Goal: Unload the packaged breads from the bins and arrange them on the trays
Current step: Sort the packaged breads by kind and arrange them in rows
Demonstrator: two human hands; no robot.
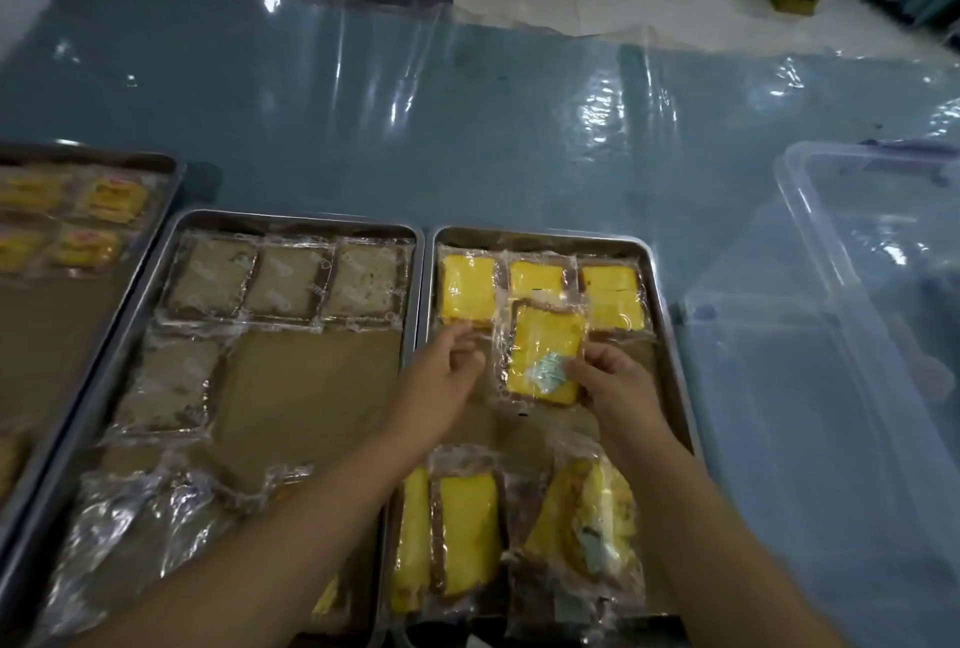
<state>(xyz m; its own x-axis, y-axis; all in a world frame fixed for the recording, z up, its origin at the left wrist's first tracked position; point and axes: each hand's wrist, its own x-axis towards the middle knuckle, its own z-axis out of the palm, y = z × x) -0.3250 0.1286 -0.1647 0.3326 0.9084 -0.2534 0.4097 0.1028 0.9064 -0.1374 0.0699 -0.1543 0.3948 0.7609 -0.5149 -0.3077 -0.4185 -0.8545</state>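
Over the right metal tray (670, 335), my right hand (608, 380) pinches the lower right edge of a yellow packaged bread (545, 346). My left hand (447, 377) hovers at the package's left side, fingers loosely curled near its wrapper; whether it touches is unclear. Three yellow packaged breads (467, 289) line that tray's far row. More yellow packages (470, 533) lie piled at its near end. The middle tray (301, 221) carries brown packaged breads (285, 281) in a far row, one more (169, 385) below, and loose ones (135, 533) near me.
A third tray (171, 164) at the far left holds yellow packaged breads (111, 198). A clear plastic bin (810, 242) stands to the right of the trays. Everything rests on a blue table (415, 128) covered with clear film. White floor shows beyond.
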